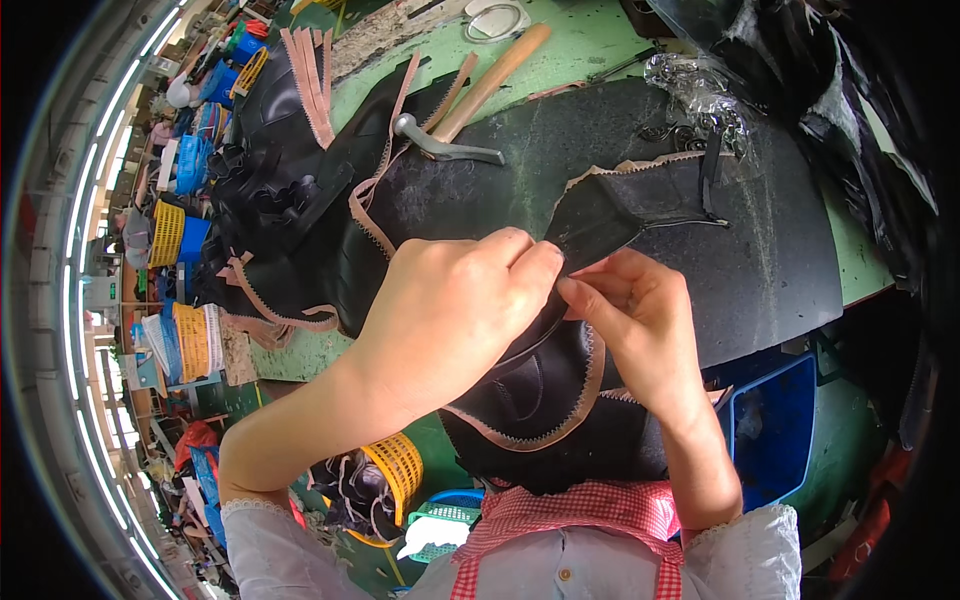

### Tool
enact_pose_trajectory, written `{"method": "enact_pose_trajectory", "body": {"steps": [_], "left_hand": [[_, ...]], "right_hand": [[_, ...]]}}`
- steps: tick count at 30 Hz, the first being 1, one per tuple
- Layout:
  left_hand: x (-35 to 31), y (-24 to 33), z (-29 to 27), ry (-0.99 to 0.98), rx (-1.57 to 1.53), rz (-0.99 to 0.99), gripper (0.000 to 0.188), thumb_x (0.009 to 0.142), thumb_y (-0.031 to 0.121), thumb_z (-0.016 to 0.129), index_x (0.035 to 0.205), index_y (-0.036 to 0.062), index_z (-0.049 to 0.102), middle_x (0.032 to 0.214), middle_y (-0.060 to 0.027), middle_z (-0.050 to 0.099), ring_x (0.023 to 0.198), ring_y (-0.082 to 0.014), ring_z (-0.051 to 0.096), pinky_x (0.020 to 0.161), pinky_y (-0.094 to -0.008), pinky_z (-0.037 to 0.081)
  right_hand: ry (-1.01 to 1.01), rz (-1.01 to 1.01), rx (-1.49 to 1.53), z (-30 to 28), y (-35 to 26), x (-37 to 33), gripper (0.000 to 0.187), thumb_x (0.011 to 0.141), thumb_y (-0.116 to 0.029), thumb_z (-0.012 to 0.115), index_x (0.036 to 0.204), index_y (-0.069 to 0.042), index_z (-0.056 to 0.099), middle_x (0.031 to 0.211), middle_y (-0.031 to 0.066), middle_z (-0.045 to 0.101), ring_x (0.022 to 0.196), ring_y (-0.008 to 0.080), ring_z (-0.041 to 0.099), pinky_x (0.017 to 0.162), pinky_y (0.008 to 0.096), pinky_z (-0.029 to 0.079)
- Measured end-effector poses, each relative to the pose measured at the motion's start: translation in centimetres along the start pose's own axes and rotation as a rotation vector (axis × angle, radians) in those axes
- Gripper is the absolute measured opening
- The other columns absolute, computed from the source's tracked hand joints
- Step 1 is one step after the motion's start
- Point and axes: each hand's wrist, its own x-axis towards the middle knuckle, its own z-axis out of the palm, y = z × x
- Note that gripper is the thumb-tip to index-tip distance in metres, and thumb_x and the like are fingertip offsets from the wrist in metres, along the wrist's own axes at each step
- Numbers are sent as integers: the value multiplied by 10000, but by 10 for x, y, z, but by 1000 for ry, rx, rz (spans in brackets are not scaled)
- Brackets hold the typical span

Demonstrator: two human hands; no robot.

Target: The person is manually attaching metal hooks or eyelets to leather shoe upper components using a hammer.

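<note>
Between my hands is a black leather piece (598, 215) with a tan zigzag-cut edge; it looks like a boot upper. My left hand (465, 300) is closed, its thumb and fingers pinching the leather near the middle. Just to its right, my right hand (640, 310) pinches the same piece between thumb and fingertips. One end of the leather lies out on the dark work board (770, 240), and a black strap or zip end (712, 165) shows there. Its lower part (530, 395) hangs over the table's near edge. Whatever tiny part sits between the fingertips is hidden.
A hammer (500, 80) with a wooden handle lies beyond my hands. More black leather pieces (290, 190) are heaped on the left. Crumpled clear plastic (700, 90) sits at the back. Below the table are a blue bin (775, 430) and a yellow basket (400, 475).
</note>
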Motion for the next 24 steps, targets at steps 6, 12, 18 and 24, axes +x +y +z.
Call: {"method": "enact_pose_trajectory", "body": {"steps": [6,12,18,24], "left_hand": [[1,-5,-4,-72,6,63,157,820,83,759,939,6,692,901,-98,702,683,-275,706,580,-360,580],[-4,-3,2,2,16,75,182,793,82,778,937,9,693,889,-88,698,667,-259,701,554,-348,573],[-11,0,12,141,-37,37,193,767,66,792,920,17,686,868,-73,693,640,-231,689,534,-323,555],[-16,-3,23,302,-96,12,182,760,24,787,909,14,683,860,-78,701,647,-223,692,537,-311,549]], "right_hand": [[6,38,0,1,3,-1,131,915,-16,694,968,96,653,895,157,753,867,156,727,764,277,580],[20,17,-12,4,1,-1,113,910,-5,685,956,94,657,885,157,753,855,155,730,763,284,582],[102,-118,-104,15,2,-4,103,914,-20,681,971,65,662,862,153,749,834,193,756,736,292,585],[147,-196,-153,24,-1,-4,106,916,-36,691,969,52,663,865,167,746,827,224,768,723,298,590]]}}
